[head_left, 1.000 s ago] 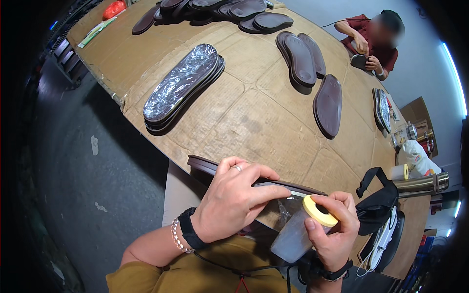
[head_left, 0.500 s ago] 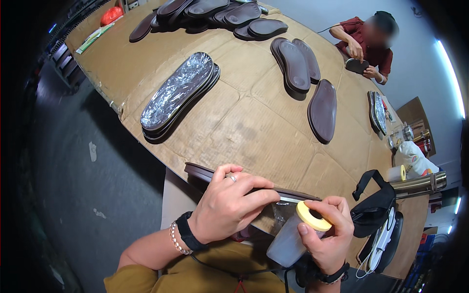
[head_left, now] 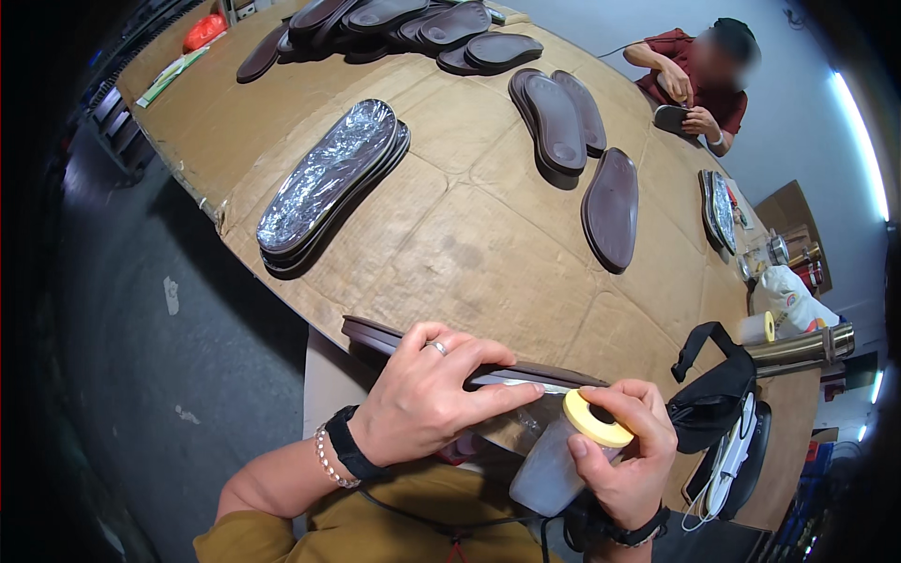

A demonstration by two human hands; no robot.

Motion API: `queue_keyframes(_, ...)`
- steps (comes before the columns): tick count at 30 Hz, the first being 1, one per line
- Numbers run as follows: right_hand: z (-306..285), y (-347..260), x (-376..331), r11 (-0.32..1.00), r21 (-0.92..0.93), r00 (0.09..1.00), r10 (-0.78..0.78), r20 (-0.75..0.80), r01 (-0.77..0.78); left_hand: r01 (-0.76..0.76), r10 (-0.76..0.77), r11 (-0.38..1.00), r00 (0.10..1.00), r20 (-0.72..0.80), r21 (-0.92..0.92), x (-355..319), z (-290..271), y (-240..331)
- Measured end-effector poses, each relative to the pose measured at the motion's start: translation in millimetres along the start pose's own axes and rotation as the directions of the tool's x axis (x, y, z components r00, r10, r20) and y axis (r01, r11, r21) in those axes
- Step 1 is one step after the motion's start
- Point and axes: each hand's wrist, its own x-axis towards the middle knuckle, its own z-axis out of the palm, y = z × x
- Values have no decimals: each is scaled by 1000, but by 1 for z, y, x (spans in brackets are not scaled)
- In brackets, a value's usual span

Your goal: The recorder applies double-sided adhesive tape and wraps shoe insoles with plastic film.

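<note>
A brown shoe sole point(head_left: 374, 334) is tipped on its edge at the near side of the table. My left hand point(head_left: 422, 394) grips it, thumb below and index finger stretched along its near edge. In my right hand point(head_left: 631, 455) is a roll of clear film point(head_left: 546, 469) with a yellow core end point(head_left: 574, 424), my thumb and fingers around that end. A strip of film runs from the roll toward the sole's edge beside my left fingertips. The sole's face toward me is mostly hidden by my hands.
A stack of soles point(head_left: 330, 174) with film on top lies left of centre. More brown soles point(head_left: 554, 122) sit farther back, with a heap point(head_left: 385, 17) at the far edge. A black bag point(head_left: 718, 394) and metal flask point(head_left: 798, 350) stand right. A co-worker point(head_left: 699, 84) handles a dark sole.
My left index finger has straightened along the sole's edge toward the roll. The roll keeps nearly the same place in my right hand. The view has shifted slightly.
</note>
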Motion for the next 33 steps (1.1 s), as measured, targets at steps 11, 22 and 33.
queue_keyframes(11, -11, 7, -12, 996, -36, 995, 77, -61, -79, -4, 4, 1000, 1000, 6, 28, -4, 0, 1)
queue_keyframes(22, -7, 16, -14, 994, -80, 991, 67, -115, -77, -25, 23, 998, 999, 40, 56, -5, 1, 1)
queue_keyframes(33, -4, 15, -13, 971, -184, 982, 126, -144, -152, -66, 64, 997, 996, 60, 46, -4, 0, 1)
